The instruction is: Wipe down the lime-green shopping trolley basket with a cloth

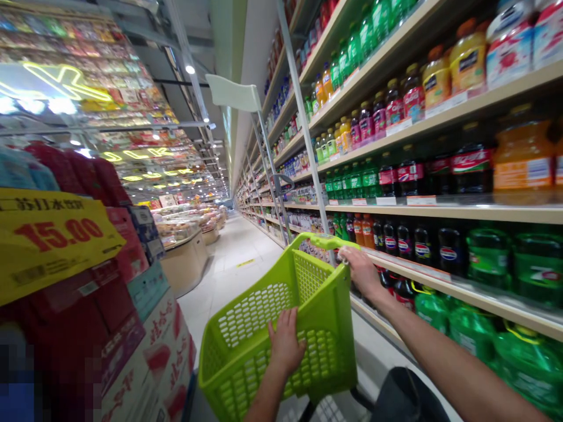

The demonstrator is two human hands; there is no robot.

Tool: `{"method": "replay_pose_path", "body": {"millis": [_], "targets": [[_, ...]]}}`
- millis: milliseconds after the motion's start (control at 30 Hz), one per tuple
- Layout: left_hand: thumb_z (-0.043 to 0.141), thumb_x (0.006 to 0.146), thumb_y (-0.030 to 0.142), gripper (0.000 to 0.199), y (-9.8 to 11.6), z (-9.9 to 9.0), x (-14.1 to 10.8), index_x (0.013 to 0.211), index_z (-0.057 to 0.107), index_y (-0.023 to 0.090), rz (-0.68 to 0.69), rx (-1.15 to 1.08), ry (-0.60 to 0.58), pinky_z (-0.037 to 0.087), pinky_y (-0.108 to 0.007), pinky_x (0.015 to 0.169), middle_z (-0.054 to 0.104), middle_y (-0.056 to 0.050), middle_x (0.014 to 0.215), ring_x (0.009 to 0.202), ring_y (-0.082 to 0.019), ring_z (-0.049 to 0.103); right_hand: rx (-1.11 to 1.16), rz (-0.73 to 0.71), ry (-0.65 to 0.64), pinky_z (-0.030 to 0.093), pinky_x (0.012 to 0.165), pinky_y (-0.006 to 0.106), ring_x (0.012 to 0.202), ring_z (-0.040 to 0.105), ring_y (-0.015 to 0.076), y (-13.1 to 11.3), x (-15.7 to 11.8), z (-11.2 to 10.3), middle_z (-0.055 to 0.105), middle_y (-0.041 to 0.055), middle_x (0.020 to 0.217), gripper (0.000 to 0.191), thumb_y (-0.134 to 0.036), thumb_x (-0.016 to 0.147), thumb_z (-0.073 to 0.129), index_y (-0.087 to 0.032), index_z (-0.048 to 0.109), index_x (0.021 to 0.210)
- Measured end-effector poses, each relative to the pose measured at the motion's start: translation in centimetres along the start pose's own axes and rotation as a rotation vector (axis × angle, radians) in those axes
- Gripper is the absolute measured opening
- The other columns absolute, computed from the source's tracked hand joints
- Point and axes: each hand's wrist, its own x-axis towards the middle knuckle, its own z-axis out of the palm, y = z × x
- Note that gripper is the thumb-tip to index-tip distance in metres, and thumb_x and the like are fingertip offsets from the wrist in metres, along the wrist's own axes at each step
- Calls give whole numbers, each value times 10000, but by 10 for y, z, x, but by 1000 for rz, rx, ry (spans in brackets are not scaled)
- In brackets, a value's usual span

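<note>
A lime-green plastic shopping cart [321, 363] with perforated walls stands right in front of me, turned at an angle across the aisle. My left hand [287, 346] lies on its near side, the fingers hooked over the top rim and the thumb out to the right. At the far right corner, my right hand [358, 271] is wrapped round the cart's handle [328, 241]. Something small and whitish shows at the right hand's fingers, too blurred to name. Part of the cart's dark frame shows underneath.
Drink shelves [484, 211] with soda and juice bottles run along the right. A pale ladder-like frame [264, 140] stands against them. Stacked cartons [149, 357] with a yellow price sign [53, 240] crowd the left. The white-floored aisle [233, 234] stretches ahead past display bins [187, 258].
</note>
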Motion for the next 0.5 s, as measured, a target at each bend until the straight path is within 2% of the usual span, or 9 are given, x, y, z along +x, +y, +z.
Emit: {"method": "replay_pose_path", "body": {"millis": [33, 100, 200, 233, 300, 367, 500], "targets": [[461, 641, 260, 764, 0, 0, 0, 1361, 209, 218, 0, -4, -1, 26, -502, 1064, 250, -28, 1435, 1321, -219, 167, 10, 31, 9, 407, 954, 421, 1124, 497, 221, 5, -1, -4, 579, 92, 1167, 392, -43, 762, 401, -171, 597, 1076], [461, 638, 256, 766, -1, -1, 0, 1361, 211, 213, -1, 0, -6, 44, -501, 1064, 257, -29, 1432, 1318, -217, 179, 68, 45, 7, 403, 972, 399, 1152, 474, 201, 0, -25, -1, 558, 72, 1201, 431, -34, 759, 371, -183, 588, 1099], [462, 632, 239, 775, -3, -3, 2, 1363, 205, 211, -3, 23, -11, 54, -492, 1066, 253, -29, 1434, 1319, -211, 179, 168, 66, -19, 443, 939, 349, 1142, 487, 175, -26, -96, 18, 543, 57, 1223, 496, -17, 747, 329, -193, 559, 1150], [462, 630, 234, 779, -5, -3, 2, 1364, 202, 213, -5, 32, -13, 56, -490, 1067, 248, -30, 1436, 1320, -210, 176, 198, 57, -66, 471, 903, 337, 1118, 509, 178, -32, -118, 24, 551, 61, 1213, 509, -16, 735, 334, -189, 553, 1160], [464, 626, 225, 785, -9, -3, 4, 1365, 199, 219, -14, 48, -15, 58, -488, 1067, 239, -30, 1440, 1323, -211, 169, 256, 0, -147, 508, 846, 316, 1042, 567, 169, -35, -140, 28, 602, 31, 1145, 503, -20, 724, 345, -225, 583, 1117], [468, 624, 222, 791, -13, -3, 6, 1366, 195, 219, -21, 63, -16, 55, -488, 1068, 233, -32, 1442, 1326, -216, 158, 265, 13, -116, 487, 880, 323, 1063, 553, 167, -27, -124, 19, 592, 23, 1160, 485, -28, 743, 345, -235, 588, 1109], [482, 634, 238, 807, -17, -7, 7, 1374, 162, 209, -26, 77, -31, 48, -500, 1065, 198, -41, 1453, 1335, -229, 119, 192, 106, 111, 367, 1011, 362, 1183, 441, 179, -7, -38, -4, 492, 44, 1277, 462, -51, 783, 361, -204, 540, 1179]]}}
